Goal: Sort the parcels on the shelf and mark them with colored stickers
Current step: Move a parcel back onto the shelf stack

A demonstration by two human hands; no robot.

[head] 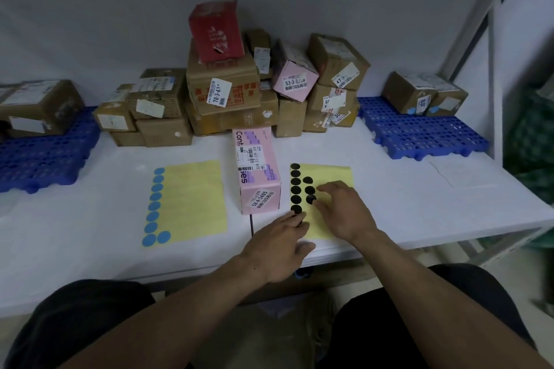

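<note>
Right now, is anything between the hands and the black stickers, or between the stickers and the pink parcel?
Nothing visible. The left hand and right hand both lie on the black sticker sheet, at the black stickers. The pink parcel stands just left of the sheet, with nothing between them.

This looks like a parcel storeroom or courier pick-up point. Taped brown cardboard boxes bearing white printed shipping labels with code numbers are piled along the back edge of a white shelf board. A grey metal rack upright frames it. More boxes rest on blue perforated plastic pallets at its left and right ends.
</note>
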